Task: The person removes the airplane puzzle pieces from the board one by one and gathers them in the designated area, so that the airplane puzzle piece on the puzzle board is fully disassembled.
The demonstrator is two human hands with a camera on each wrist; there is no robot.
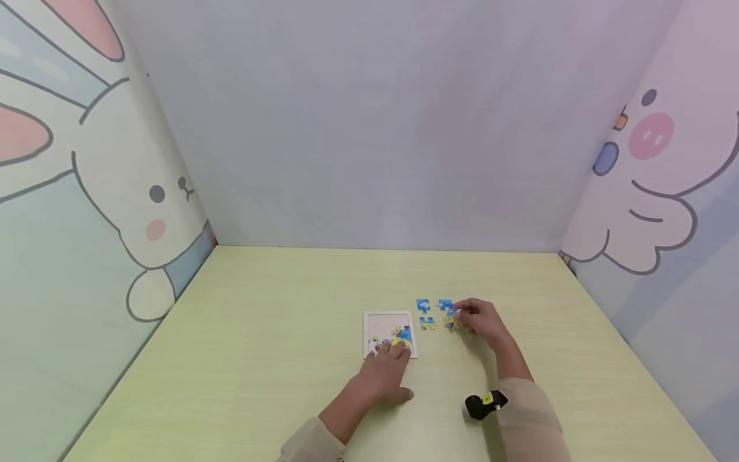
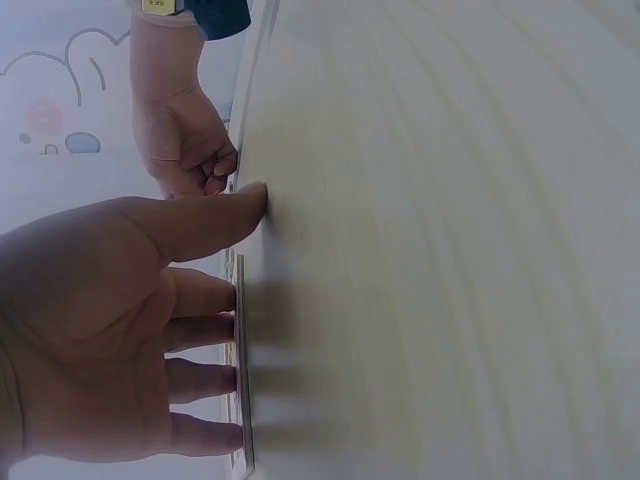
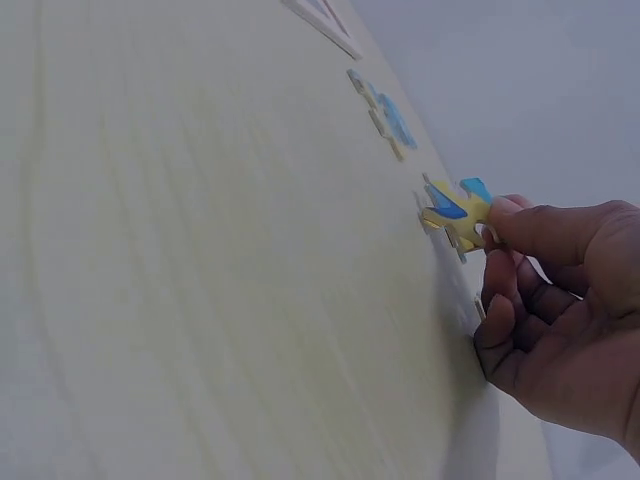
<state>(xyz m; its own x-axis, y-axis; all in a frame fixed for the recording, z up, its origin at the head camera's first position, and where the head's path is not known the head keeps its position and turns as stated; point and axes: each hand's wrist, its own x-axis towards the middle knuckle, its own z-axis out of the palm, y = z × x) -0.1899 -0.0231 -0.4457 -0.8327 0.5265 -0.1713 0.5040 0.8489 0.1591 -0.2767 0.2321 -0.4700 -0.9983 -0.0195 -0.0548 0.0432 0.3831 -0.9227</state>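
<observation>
My left hand rests its straight fingers on the lower part of a white-framed puzzle tray, thumb spread to the side. Several joined pieces fill the tray's lower part; its upper part shows bare backing. My right hand pinches a yellow and blue jigsaw piece between thumb and index finger, close over the table. Beside it lie loose jigsaw pieces: a blue one at the back, another blue one near my fingertips, and a yellow and blue one in front.
The pale wooden table reaches to a plain back wall. Side walls carry a cartoon rabbit on the left and a cartoon pig on the right. A black device sits at my right sleeve.
</observation>
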